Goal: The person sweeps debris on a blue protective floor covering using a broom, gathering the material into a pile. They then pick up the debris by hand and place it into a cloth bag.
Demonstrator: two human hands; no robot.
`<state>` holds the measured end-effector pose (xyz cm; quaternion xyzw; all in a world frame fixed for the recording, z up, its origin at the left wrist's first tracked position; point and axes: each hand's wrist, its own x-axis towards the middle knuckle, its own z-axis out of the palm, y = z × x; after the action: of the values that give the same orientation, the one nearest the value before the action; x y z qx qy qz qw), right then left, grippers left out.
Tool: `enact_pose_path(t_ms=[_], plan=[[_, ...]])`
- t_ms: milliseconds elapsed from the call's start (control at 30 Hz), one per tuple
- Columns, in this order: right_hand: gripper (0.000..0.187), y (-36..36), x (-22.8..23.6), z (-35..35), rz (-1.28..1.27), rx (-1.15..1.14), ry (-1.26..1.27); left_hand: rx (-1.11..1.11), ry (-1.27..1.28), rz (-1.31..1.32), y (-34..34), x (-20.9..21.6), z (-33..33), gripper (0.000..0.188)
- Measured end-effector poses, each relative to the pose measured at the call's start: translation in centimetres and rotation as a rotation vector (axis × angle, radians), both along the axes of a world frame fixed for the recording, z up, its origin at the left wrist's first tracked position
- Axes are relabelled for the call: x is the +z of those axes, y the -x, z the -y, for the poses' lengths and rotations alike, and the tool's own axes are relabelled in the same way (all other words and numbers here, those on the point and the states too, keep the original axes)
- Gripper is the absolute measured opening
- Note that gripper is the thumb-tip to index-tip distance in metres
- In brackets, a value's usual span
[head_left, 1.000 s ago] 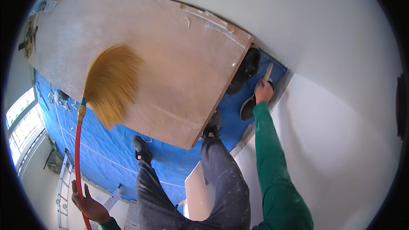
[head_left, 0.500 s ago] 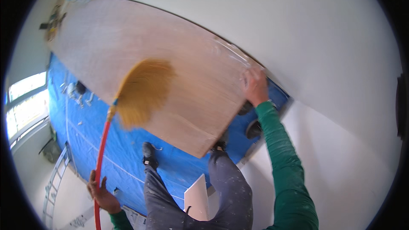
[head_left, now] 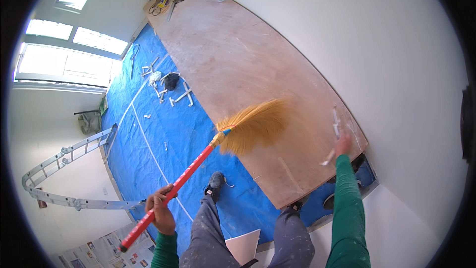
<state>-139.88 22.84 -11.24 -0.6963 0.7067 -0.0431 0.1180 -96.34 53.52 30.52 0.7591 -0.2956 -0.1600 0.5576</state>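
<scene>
Both busy: left hand (head_left: 162,213) now wraps the broom (head_left: 254,125), so steadier hold imo, right hand (head_left: 343,144) blurs by scraps (head_left: 336,123) near the board (head_left: 258,72)'s right edge, grip unclear.

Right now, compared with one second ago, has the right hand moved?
Yes: against the board, the right hand went from beyond its near end to over it.

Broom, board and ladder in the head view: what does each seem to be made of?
Broom: bristles look like dry plant fibre, golden and fine-stranded; handle smooth red, perhaps plastic-coated.
Board: probably wood, matt, brownish with pale smears, though its core can't be told.
Ladder: likely bare aluminium, silvery-grey.
</scene>
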Motion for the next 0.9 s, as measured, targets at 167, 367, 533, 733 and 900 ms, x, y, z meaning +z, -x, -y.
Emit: enact_pose_path(t_ms=[167, 367, 533, 733, 900], plan=[[0.071, -14.5, 4.8, -12.8, 0.648, 0.404, -0.041, 0.022, 0.007, 0.057, -5.1, 10.0, -0.5, 0.033], [0.066, -27.1, 31.4, -25.9, 1.337, 0.090, -1.040, -0.222, -0.220, 0.209, -10.5, 18.1, 0.5, 0.025], [0.066, -23.2, 56.4, -23.9, 2.063, -0.210, -1.713, -0.788, -0.397, 0.519, -10.9, 17.1, 4.8, 0.004], [0.084, -12.3, 66.7, -23.2, 1.337, 0.208, -1.436, -1.355, -0.501, 0.909, 0.3, 16.2, 4.7, 0.017], [0.064, -1.5, 69.6, -26.4, 0.807, 0.294, -0.766, -1.328, -0.248, 0.967, 16.1, 14.4, 6.3, 0.022]])
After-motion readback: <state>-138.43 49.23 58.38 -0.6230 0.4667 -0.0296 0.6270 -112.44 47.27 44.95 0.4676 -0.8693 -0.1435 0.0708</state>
